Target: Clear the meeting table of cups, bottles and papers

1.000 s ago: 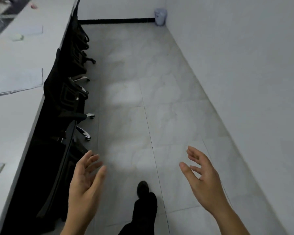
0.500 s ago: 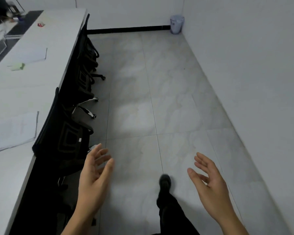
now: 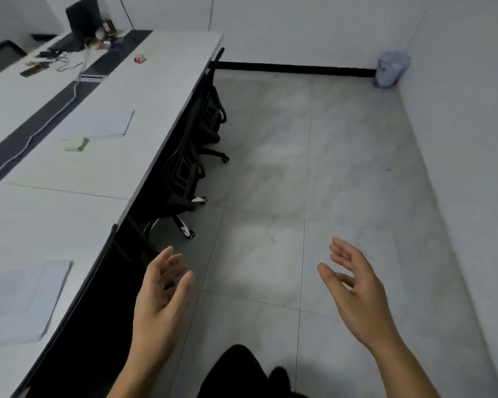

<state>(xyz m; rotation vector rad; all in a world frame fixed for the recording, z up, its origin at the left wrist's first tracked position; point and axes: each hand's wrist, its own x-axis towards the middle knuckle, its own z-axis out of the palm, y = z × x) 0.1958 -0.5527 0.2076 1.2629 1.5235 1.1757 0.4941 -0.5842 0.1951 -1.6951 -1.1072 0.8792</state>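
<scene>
The long white meeting table (image 3: 144, 130) runs along the left. A stack of papers (image 3: 20, 300) lies on its near part, and another sheet of paper (image 3: 107, 124) lies further along with a small green pad (image 3: 76, 144) beside it. A small red and white object (image 3: 140, 59) sits near the far end. My left hand (image 3: 158, 297) and my right hand (image 3: 357, 291) hover over the floor to the right of the table, palms facing each other, fingers relaxed, holding nothing.
Black office chairs (image 3: 190, 168) are pushed under the table's right edge. A lined waste bin (image 3: 391, 68) stands in the far right corner by the wall. Cables, a monitor and clutter (image 3: 81, 38) sit at the table's far end. Grey tiled floor (image 3: 314, 182) stretches ahead.
The view has moved forward along the aisle and turned left, bringing more of the table and its far end into sight. Both hands stay empty in the same pose.
</scene>
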